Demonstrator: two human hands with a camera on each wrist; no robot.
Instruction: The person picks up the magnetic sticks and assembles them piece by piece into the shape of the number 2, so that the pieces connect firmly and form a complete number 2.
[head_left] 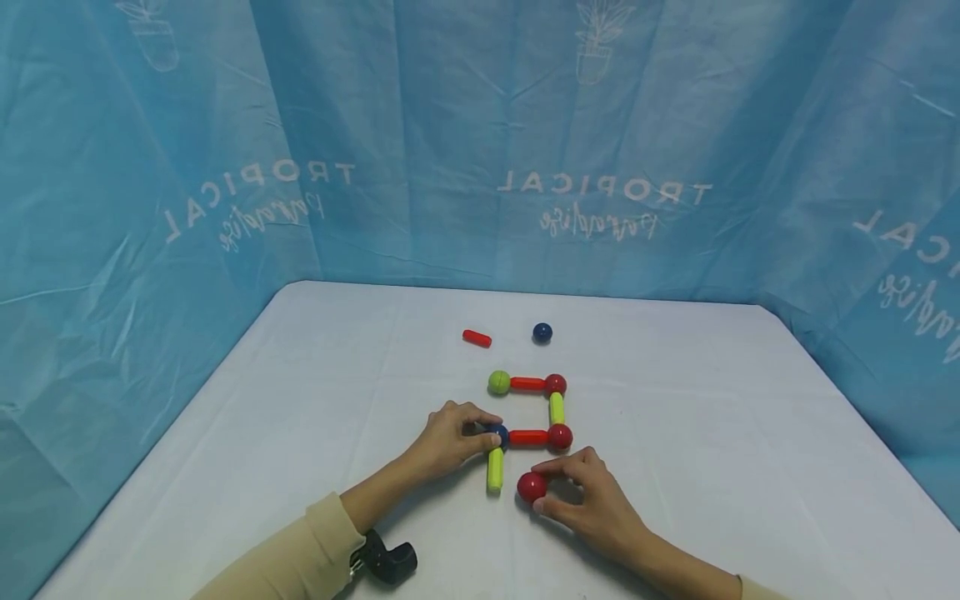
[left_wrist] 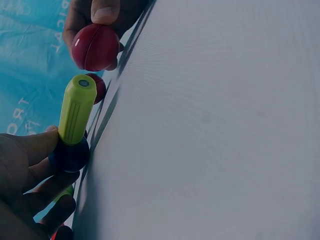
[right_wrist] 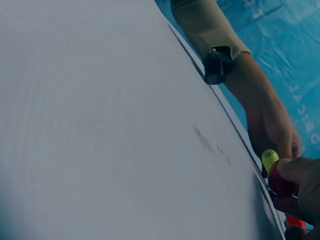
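Observation:
My left hand (head_left: 448, 440) pinches a blue ball (head_left: 499, 435) between thumb and fingers. From that ball a yellow-green rod (head_left: 495, 472) points toward me, its near end bare in the left wrist view. A red rod (head_left: 528, 437) joins the blue ball to a red ball (head_left: 560, 437) on its right. Just right of the yellow-green rod, and apart from it in the head view, my right hand (head_left: 596, 504) pinches a loose red ball (head_left: 532, 487) between thumb and fingers.
Farther back, another yellow-green rod (head_left: 557, 408), a red ball (head_left: 555, 384), a red rod (head_left: 528, 383) and a green ball (head_left: 499, 382) continue the joined chain. Beyond it lie a loose red rod (head_left: 477, 338) and a dark blue ball (head_left: 542, 333). Blue curtains surround the white table (head_left: 712, 400).

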